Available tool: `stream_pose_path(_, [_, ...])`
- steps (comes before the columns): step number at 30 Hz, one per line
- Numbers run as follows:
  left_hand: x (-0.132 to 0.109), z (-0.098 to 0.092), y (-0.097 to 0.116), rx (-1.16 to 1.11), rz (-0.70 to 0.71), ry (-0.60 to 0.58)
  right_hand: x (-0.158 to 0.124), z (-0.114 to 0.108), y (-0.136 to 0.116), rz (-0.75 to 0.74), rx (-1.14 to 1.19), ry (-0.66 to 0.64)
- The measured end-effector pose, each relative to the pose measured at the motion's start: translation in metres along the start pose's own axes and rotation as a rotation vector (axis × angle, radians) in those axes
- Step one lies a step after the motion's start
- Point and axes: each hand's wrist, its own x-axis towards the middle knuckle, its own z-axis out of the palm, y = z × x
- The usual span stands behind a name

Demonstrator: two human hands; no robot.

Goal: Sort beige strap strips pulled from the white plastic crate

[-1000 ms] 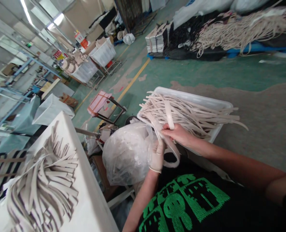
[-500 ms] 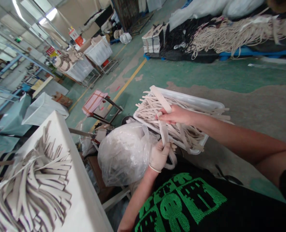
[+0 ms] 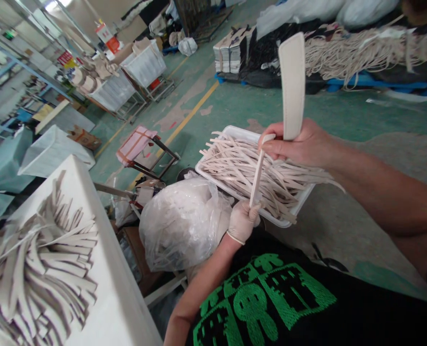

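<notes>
My bare right hand point(image 3: 299, 144) is closed on a cream strap point(image 3: 292, 86), whose wide stitched end sticks up above the fingers. A narrower cream length point(image 3: 257, 178) runs from its fingertips down to my left hand point(image 3: 242, 222), which wears a pale glove and is closed round the lower end. Whether both lengths are one strap is hidden by the right fingers. Behind and below the hands, a white tray point(image 3: 231, 130) holds a heap of narrow cream strips point(image 3: 235, 161), some hanging over its right edge.
Left of my left hand is a clear plastic bag point(image 3: 184, 221). A white table point(image 3: 115, 288) at the lower left carries a pile of grey-beige strips point(image 3: 43, 269). A small stand with a pink top point(image 3: 136, 146) is beyond the bag. Pallets with corded bundles point(image 3: 364, 53) lie at the back right.
My right hand has moved up and right, raising the strap's wide end upright. The narrow length between the hands is now straight, and my left hand has shifted slightly.
</notes>
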Motion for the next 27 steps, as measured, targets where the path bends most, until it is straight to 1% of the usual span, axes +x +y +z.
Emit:
stream_pose_path(2, [0.001, 0.001, -0.017, 0.042, 0.052, -0.005, 0.006, -0.01, 0.008, 0.015, -0.086, -0.037])
stream_pose_path(4, [0.0, -0.006, -0.032, 0.078, 0.078, 0.064, 0.012, -0.014, 0.022, 0.055, -0.178, -0.083])
stream_pose_path(5, [-0.001, -0.012, -0.039, 0.09, 0.066, 0.11, 0.015, -0.015, 0.03, 0.079, -0.226, -0.096])
stream_pose_path(7, [-0.008, -0.026, -0.055, 0.104, -0.005, 0.194, 0.02, -0.015, 0.047, 0.122, -0.338, -0.11])
stream_pose_path(10, [-0.022, -0.046, -0.081, 0.094, -0.112, 0.281, 0.028, -0.015, 0.072, 0.158, -0.532, -0.137])
stream_pose_path(12, [-0.032, -0.055, -0.097, 0.057, -0.161, 0.324, 0.034, -0.014, 0.087, 0.179, -0.619, -0.179])
stream_pose_path(14, [-0.041, -0.062, -0.109, 0.008, -0.209, 0.357, 0.04, -0.011, 0.102, 0.23, -0.663, -0.217])
stream_pose_path(17, [-0.053, -0.07, -0.115, -0.047, -0.247, 0.397, 0.046, -0.004, 0.124, 0.312, -0.707, -0.235])
stream_pose_path(21, [-0.066, -0.083, -0.114, -0.072, -0.276, 0.488, 0.042, 0.003, 0.147, 0.369, -0.696, -0.216])
stream_pose_path(24, [-0.075, -0.094, -0.116, -0.051, -0.294, 0.557, 0.036, 0.001, 0.155, 0.452, -0.663, -0.158])
stream_pose_path(27, [-0.078, -0.103, -0.118, -0.022, -0.306, 0.575, 0.031, -0.004, 0.154, 0.531, -0.6, -0.129])
